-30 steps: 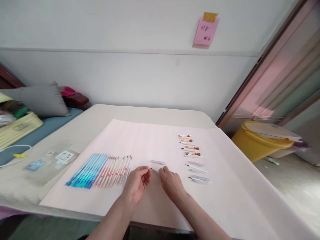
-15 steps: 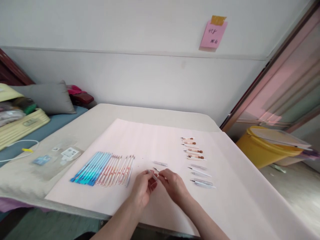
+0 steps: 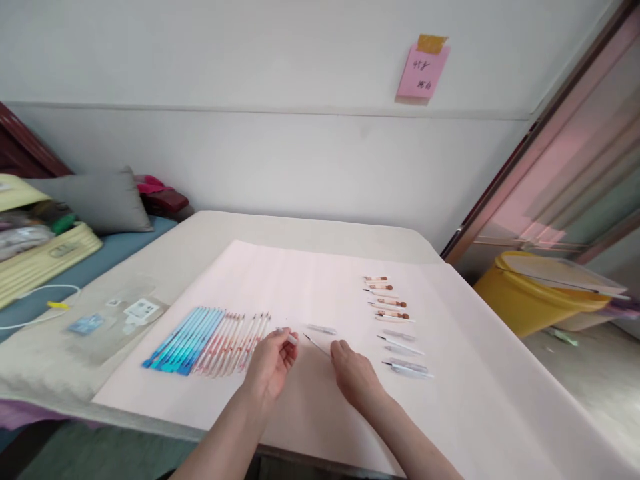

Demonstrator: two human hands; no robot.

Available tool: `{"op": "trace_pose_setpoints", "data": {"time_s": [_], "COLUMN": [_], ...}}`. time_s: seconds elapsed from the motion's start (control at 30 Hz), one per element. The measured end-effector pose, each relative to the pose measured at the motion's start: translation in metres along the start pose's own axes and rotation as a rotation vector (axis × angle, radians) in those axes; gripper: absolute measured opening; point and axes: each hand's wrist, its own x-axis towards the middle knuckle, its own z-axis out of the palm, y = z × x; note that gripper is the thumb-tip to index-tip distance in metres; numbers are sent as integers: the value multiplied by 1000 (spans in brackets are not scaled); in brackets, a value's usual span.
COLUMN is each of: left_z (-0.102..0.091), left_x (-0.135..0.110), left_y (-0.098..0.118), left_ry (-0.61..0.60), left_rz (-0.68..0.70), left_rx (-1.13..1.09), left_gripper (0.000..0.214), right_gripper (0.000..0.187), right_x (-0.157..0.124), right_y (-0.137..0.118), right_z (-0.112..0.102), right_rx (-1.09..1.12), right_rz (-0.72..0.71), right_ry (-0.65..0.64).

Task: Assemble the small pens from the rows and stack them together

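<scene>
My left hand (image 3: pixel 270 363) is closed around a whitish pen barrel (image 3: pixel 290 337), its fingers curled. My right hand (image 3: pixel 354 370) pinches the rear end of a thin white pen refill (image 3: pixel 317 345), whose dark tip points up and left toward my left hand. Just beyond the refill, a clear pen piece (image 3: pixel 323 329) lies on the white sheet. To the left is a row of blue pens (image 3: pixel 187 340), side by side with pale pens with reddish patterns (image 3: pixel 230 343). On the right lie white refills (image 3: pixel 404 345) beside clear pen parts (image 3: pixel 406 366).
Brown-topped pen parts (image 3: pixel 390 303) with refills lie at the right back of the white sheet (image 3: pixel 300 273). Clear plastic bags (image 3: pixel 143 309) rest at the left of the table. A yellow bin (image 3: pixel 520 293) stands on the floor at right; a grey pillow (image 3: pixel 95 200) is at left.
My hands have moved apart. The left went left with the pen barrel, and the right moved slightly right, so more of the white refill shows between them.
</scene>
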Motion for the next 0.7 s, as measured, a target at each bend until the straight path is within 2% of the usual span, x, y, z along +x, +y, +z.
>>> {"op": "trace_pose_setpoints", "data": {"time_s": [0.13,0.37,0.7], "left_z": [0,-1,5], "left_x": [2,3,-5], "left_y": [6,7,-6], "left_ry": [66,65,-7], "left_rz": [63,90,119], "left_rx": [-36,-25,125], "left_gripper": [5,6,16], "right_gripper": [12,10,11], "right_x": [-8,-14,-17], "right_y": [-1,-4,-4], "right_z": [-8,-11,-11], "right_rx": [43,93,65], "right_rz": [-76,-152,-162], "right_ry": [64,114,149]}}
